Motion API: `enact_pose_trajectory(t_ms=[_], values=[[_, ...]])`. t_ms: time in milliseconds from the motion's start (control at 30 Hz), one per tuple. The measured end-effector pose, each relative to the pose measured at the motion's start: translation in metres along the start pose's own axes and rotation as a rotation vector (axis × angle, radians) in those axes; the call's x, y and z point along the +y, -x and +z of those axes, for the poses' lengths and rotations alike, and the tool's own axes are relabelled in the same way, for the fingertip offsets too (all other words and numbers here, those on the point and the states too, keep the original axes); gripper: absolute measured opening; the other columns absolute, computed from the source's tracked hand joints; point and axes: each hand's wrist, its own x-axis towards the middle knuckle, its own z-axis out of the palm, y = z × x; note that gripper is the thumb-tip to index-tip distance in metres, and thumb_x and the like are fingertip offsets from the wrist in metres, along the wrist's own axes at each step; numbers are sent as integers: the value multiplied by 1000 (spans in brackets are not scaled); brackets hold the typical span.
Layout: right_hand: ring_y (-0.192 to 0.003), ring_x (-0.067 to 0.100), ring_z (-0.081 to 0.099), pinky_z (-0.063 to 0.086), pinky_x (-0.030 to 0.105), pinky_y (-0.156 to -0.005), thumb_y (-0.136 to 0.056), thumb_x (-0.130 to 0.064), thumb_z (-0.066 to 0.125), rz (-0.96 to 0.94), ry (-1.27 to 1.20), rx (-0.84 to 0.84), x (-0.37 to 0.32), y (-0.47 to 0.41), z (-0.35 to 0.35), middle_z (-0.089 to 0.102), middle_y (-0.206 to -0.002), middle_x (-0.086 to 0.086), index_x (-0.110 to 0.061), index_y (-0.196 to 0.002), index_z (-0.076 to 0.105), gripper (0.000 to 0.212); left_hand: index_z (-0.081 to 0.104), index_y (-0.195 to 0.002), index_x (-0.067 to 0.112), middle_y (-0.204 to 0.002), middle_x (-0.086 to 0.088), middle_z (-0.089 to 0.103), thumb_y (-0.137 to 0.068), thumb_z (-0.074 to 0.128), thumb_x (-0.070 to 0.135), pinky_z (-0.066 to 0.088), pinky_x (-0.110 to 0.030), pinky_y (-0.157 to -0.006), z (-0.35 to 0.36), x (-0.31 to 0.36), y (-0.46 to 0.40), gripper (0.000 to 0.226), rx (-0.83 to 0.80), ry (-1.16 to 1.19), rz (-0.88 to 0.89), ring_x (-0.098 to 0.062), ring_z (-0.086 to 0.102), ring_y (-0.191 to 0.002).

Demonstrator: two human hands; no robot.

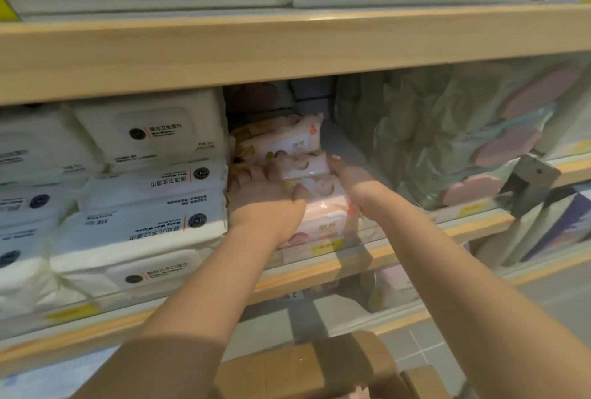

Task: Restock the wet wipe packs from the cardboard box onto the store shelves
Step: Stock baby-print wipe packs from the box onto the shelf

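Note:
A pink wet wipe pack (pixel 305 165) sits between my two hands on the middle shelf (pixel 377 254), on top of more pink packs (pixel 323 219). My left hand (pixel 265 194) grips its left side, thumb pressed on the front. My right hand (pixel 355 182) holds its right end with curled fingers. Another pink pack (pixel 281 138) lies further back in the same slot. The cardboard box (pixel 307 370) stands below, at the bottom edge of the view.
White wipe packs (pixel 150 187) are stacked tightly to the left of the slot. Clear bags of pastel items (pixel 463 139) fill the right side. A wooden shelf board (pixel 287 46) runs just above. A clear front lip with yellow price tags (pixel 326 246) edges the shelf.

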Motion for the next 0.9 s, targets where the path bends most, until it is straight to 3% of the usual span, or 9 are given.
enact_pose_trajectory(t_ms=[100, 167, 233, 300, 400, 467, 600, 700, 900], values=[[-112, 26, 55, 40, 23, -68, -101, -37, 35, -29, 12, 61, 2, -1, 8, 54, -133, 11, -14, -124, 53, 37, 21, -146, 9, -141, -21, 32, -94, 23, 47, 31, -41, -100, 2, 2, 0, 64, 16, -14, -23, -36, 33, -125], [-123, 28, 49, 45, 22, -73, -102, -38, 30, -53, 82, 59, -2, 4, 10, 50, -137, 10, -13, -135, 47, 45, 22, -146, 9, -142, -20, 32, -94, 24, 47, 30, -41, -100, 0, 1, 0, 64, 17, -14, -16, -35, 33, -125], [-109, 33, 56, 49, 35, -86, -101, -45, 27, -36, 160, 39, -5, 7, 7, 58, -121, 12, -13, -125, 54, 48, 21, -146, 10, -144, -18, 31, -94, 23, 47, 28, -40, -102, -3, 0, 0, 64, 9, -6, -6, -34, 31, -127], [-83, 28, 59, 49, 33, -71, -99, -51, 26, -3, 222, 39, -9, 20, -1, 59, -93, 8, -16, -107, 55, 46, 23, -145, 9, -145, -17, 31, -95, 23, 47, 28, -39, -102, -4, 0, 4, 63, 10, 2, -2, -33, 31, -129], [-61, 26, 58, 47, 31, -54, -98, -52, 26, -227, 411, 102, -9, 45, -14, 56, -71, 6, -13, -98, 57, 50, 50, -123, 6, -129, -17, 49, -97, 25, 42, 35, -35, -84, -10, -1, 24, 51, 43, 88, 16, -31, 46, -115], [-84, 34, 61, 47, 37, -73, -95, -51, 26, -402, 592, 118, 0, 69, -22, 63, -85, 14, -9, -98, 60, 54, 57, -109, 7, -114, -16, 57, -98, 26, 40, 37, -35, -78, -10, -5, 51, 46, 134, 108, 123, -32, 51, -103], [-118, 28, 42, 32, 35, -95, -99, -36, 41, -521, 822, 83, 40, 130, -32, 52, -123, 11, -14, -123, 55, 36, 54, -123, 10, -124, -11, 54, -91, 37, 35, 30, -40, -103, 17, -27, 124, 44, 333, 216, 427, -28, 44, -117], [-127, 23, 38, 32, 36, -105, -97, -33, 47, -602, 825, 62, 76, 180, -29, 45, -137, 6, -18, -138, 44, 44, 55, -124, 11, -125, -7, 56, -90, 37, 37, 27, -36, -106, 49, -48, 180, 46, 241, 263, 466, -23, 44, -119], [-126, 15, 39, 34, 27, -100, -93, -41, 50, -448, 889, -141, 162, 248, -9, 44, -136, -4, -24, -139, 41, 51, 54, -125, 14, -124, -5, 55, -88, 31, 42, 30, -36, -101, 122, -103, 248, 53, 9, 195, 298, -27, 50, -115]])
